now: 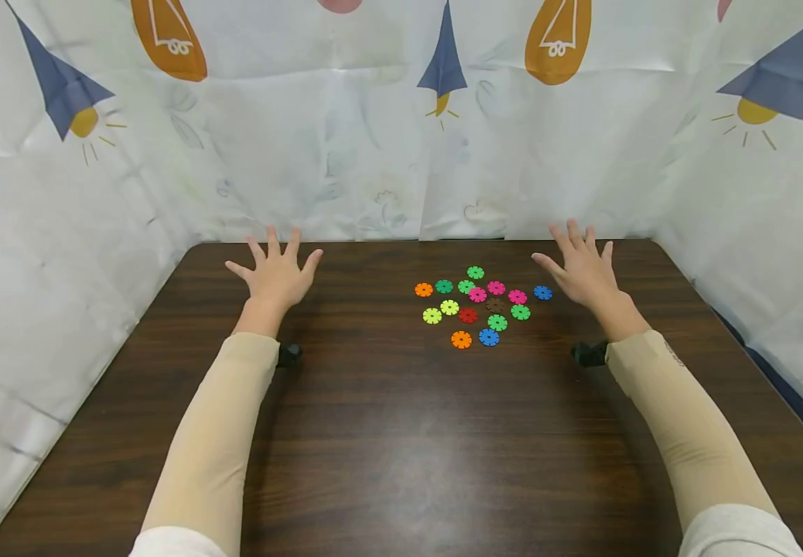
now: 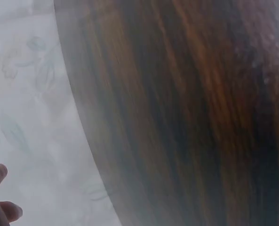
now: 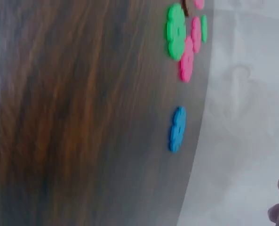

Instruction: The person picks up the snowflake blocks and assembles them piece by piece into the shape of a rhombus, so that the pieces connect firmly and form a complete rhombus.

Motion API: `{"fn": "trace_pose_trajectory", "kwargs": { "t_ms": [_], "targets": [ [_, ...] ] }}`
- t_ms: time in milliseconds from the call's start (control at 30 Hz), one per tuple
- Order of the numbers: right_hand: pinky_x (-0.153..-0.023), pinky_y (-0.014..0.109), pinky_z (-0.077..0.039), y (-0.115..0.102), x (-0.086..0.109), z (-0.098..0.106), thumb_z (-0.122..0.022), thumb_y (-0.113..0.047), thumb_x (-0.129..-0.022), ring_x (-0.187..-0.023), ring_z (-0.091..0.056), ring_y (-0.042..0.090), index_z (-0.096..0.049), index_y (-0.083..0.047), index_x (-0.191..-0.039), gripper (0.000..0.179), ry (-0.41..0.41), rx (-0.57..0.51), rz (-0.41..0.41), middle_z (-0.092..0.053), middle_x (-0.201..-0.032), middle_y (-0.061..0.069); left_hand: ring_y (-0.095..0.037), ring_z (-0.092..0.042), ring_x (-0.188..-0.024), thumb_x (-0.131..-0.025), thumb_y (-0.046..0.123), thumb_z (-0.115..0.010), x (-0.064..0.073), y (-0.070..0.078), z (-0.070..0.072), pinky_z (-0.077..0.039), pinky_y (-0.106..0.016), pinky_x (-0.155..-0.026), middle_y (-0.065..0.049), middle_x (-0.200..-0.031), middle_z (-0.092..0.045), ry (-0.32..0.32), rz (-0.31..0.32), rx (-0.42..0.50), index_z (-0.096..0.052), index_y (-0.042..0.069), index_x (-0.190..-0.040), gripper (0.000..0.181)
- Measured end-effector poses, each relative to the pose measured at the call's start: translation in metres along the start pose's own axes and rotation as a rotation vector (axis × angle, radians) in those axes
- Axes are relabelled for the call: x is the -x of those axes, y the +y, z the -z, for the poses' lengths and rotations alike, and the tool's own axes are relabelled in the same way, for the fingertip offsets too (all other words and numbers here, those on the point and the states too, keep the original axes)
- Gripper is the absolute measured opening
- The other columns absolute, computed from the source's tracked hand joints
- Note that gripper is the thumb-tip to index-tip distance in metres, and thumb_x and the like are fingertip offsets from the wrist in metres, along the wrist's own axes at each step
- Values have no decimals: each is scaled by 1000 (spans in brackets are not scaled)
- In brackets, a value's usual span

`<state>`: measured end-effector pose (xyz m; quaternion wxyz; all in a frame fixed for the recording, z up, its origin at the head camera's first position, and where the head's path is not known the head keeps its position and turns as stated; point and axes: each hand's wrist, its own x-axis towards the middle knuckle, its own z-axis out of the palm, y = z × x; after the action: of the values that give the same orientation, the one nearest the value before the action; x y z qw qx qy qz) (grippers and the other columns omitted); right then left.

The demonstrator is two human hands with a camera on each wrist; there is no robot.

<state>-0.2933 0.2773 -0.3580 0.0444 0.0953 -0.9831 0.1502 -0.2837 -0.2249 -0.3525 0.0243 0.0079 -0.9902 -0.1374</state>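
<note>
Multicoloured notched discs (image 1: 473, 315) lie flat, loosely clustered on the brown tabletop (image 1: 353, 433)

Count: sixteen notched discs (image 1: 477, 295), being four light green (image 1: 497, 323), one dark green (image 1: 444, 287), three pink (image 1: 517, 297), two orange (image 1: 461, 340), two blue (image 1: 489, 337), two yellow (image 1: 432, 316), one red (image 1: 467, 316), one brown (image 1: 495, 305). One tabletop (image 1: 401, 433). Two hands (image 1: 276, 280).

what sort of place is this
Probably an indoor work booth: a white printed curtain hangs behind and on both sides of a brown table, with colourful discs on top.
</note>
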Motion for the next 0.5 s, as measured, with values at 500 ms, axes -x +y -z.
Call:
{"fn": "trace_pose_trajectory", "kwargs": {
  "t_ms": [500],
  "targets": [
    [-116, 69, 2, -19, 6, -15, -49, -46, -108, -153, -6, 48, -27, -8, -162, 70, -2, -109, 87, -9, -169, 20, -50, 11, -151, -106, 64, -27, -2, 18, -9, 3, -81, -107, -22, -169, 0, 13, -93, 21, -17, 23, -166, 74]
  ]
}}
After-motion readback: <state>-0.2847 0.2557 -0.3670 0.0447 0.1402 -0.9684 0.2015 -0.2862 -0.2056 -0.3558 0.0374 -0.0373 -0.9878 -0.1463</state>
